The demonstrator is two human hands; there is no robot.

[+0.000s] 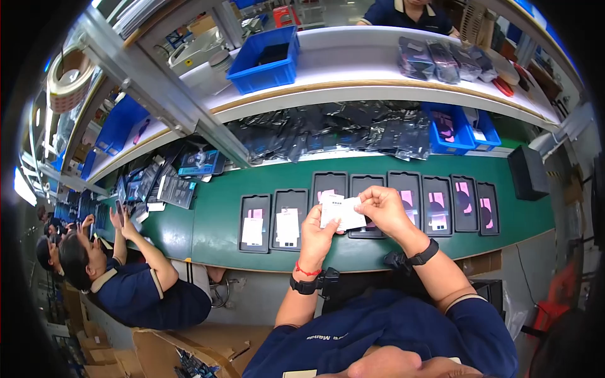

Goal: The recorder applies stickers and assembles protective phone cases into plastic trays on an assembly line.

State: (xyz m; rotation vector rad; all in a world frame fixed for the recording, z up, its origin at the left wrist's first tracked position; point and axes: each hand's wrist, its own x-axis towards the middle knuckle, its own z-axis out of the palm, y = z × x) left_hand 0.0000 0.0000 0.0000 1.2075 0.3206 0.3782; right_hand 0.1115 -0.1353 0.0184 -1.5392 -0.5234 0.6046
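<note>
In front of my chest, my left hand (pixel 315 232) grips white printed paper leaflets (pixel 341 214) with its thumb laid across them. My right hand (pixel 386 211) pinches their right edge between thumb and fingertips. Beneath the hands, a row of shallow black trays (pixel 331 178) runs across the green table. Pink pieces, such as this pink piece (pixel 464 189), lie in the trays. A white leaflet (pixel 253 231) rests in the leftmost tray, and another white leaflet (pixel 287 223) lies in the one beside it. My hands partly hide the middle trays.
Dark plastic packets (pixel 334 129) lie along the table's back under a white shelf (pixel 353 60). Blue bins (pixel 450 131) stand at the back right, near a black block (pixel 529 173). A co-worker (pixel 135 283) sits at left; another person (pixel 409 14) is beyond the shelf.
</note>
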